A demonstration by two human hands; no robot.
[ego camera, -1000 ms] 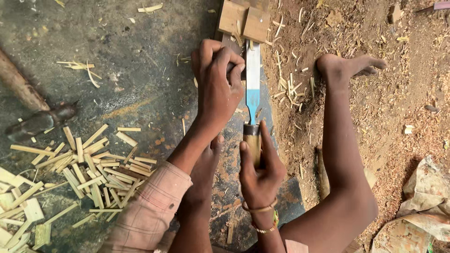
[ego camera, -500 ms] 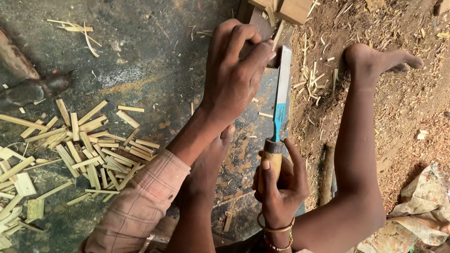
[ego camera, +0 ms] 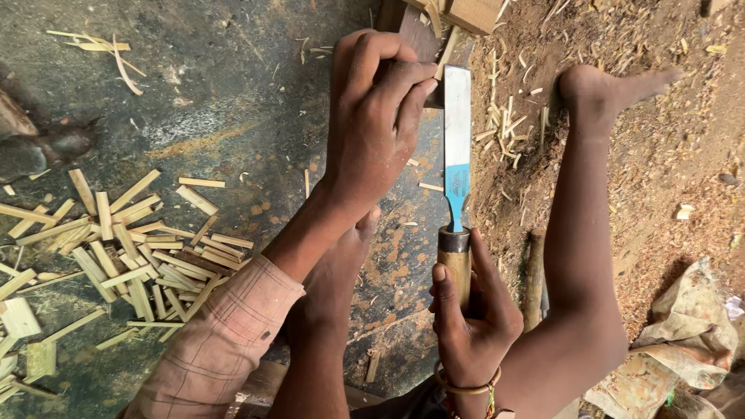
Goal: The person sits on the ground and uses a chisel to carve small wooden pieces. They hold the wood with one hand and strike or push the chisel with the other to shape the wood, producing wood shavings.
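Gripping the wooden handle of a broad chisel (ego camera: 456, 147), the right hand (ego camera: 472, 314) sits near the bottom centre, fingers clenched around the handle, thumb laid up along its left side. Blade runs straight away toward the far edge: blue band just past the metal collar, bare steel beyond.

Left hand (ego camera: 378, 116) lies just left of the blade, fingers curled and pinched down on a dark wooden piece (ego camera: 419, 35) at the blade's far end. Fingertips touch or nearly touch the blade's left edge; cannot tell which. Left sleeve (ego camera: 221, 341) is pale with a check pattern. Bangles on the right wrist.

Dark stone slab (ego camera: 233, 93) under both hands, stained with rusty patches. Heap of split pale sticks (ego camera: 132, 240) lies on the slab at the left, well apart from the hands. A few thin slivers far left.

Bare foot (ego camera: 601, 89) rests on the earth floor (ego camera: 675, 171) to the right of the blade, with shavings scattered between foot and blade. Light wood blocks (ego camera: 466, 12) at the far edge, just beyond the blade tip
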